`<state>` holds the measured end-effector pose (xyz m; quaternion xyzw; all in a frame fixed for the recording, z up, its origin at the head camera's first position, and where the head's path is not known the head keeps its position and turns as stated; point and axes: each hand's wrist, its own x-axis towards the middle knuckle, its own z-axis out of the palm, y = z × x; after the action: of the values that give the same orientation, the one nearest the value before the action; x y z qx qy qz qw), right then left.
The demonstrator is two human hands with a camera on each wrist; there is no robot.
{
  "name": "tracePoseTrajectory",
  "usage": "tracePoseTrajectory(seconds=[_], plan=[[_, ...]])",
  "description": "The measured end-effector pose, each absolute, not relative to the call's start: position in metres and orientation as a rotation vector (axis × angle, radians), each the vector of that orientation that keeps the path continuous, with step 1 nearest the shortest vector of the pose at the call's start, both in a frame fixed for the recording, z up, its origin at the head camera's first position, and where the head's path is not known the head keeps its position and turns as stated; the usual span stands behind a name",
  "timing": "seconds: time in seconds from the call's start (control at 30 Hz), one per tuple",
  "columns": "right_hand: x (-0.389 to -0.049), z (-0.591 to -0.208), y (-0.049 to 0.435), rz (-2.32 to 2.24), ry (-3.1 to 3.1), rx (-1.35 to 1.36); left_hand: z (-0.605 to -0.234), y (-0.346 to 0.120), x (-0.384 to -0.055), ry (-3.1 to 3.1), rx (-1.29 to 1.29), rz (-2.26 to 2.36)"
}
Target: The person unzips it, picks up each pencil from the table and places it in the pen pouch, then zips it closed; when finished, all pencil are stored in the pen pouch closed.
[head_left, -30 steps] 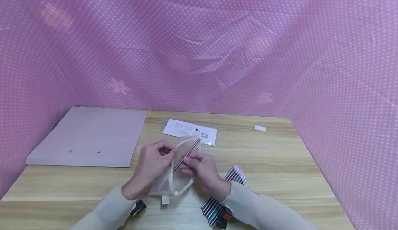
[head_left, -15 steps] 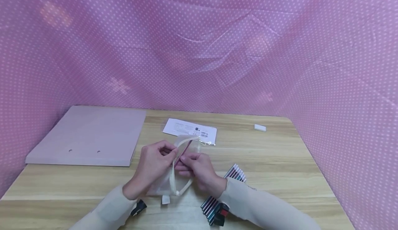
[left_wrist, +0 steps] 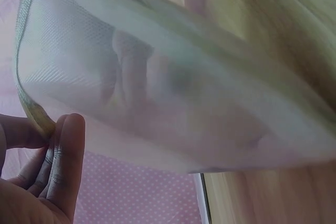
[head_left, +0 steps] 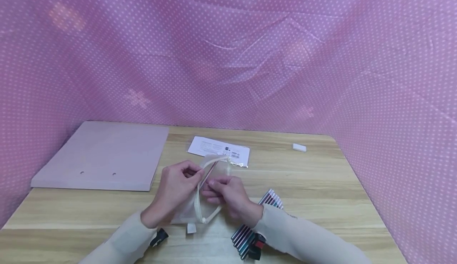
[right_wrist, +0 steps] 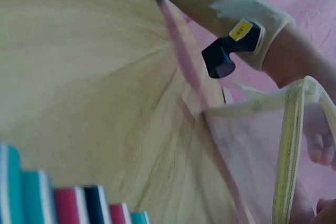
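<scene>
A translucent mesh zip pouch (head_left: pixel 183 213) with a cream zipper edge stands mouth-up near the middle of the table. My left hand (head_left: pixel 180 184) pinches that edge between thumb and fingertips; the pinch also shows in the left wrist view, where the pouch (left_wrist: pixel 157 108) fills most of the frame. A thin dark-red pencil (head_left: pixel 210 173) slants inside the pouch mouth. At the opening is my right hand (head_left: pixel 230 194), its fingers loosely bent beside the pencil and apparently free of it. Only its fingertips (right_wrist: pixel 302 208) show in the right wrist view.
Under my right forearm lies a row of teal and dark-red pencils (head_left: pixel 242 238). Behind the pouch is a white printed packet (head_left: pixel 217 148). A white block (head_left: pixel 299 147) sits at the back right, and a large pale board (head_left: pixel 103 157) covers the left. Polka-dot cloth (head_left: pixel 228 57) surrounds the table.
The pencil, earlier pinched by my right hand across the pouch mouth, has gone down into the pouch. My right fingers now appear off it. The left hand has kept its hold.
</scene>
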<state>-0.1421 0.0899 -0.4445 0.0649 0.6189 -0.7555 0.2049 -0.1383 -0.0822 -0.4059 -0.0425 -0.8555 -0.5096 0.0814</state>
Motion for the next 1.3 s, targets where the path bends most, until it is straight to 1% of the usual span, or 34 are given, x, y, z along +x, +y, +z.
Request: tracePoseTrajectory(seconds=[0.5,0.9,1.1,1.2,1.3], plan=[[-0.138,-0.435,0.11,-2.236,1.599,0.063,-0.41,-0.081,-0.142,-2.527,-0.133,-1.576],[-0.144,-0.409,0.167,-2.419,1.595,0.127,-0.412,-0.084,-0.144,-2.535,-0.141,-1.49],[-0.147,-0.403,0.195,-2.452,1.718,0.145,-0.411,-0.083,-0.144,-2.55,-0.127,-1.451],[-0.146,-0.402,0.204,-2.328,1.917,0.052,-0.411,-0.082,-0.144,-2.562,-0.122,-1.436],[-0.145,-0.404,0.211,-2.001,2.225,-0.207,-0.411,-0.082,-0.144,-2.563,-0.123,-1.425]])
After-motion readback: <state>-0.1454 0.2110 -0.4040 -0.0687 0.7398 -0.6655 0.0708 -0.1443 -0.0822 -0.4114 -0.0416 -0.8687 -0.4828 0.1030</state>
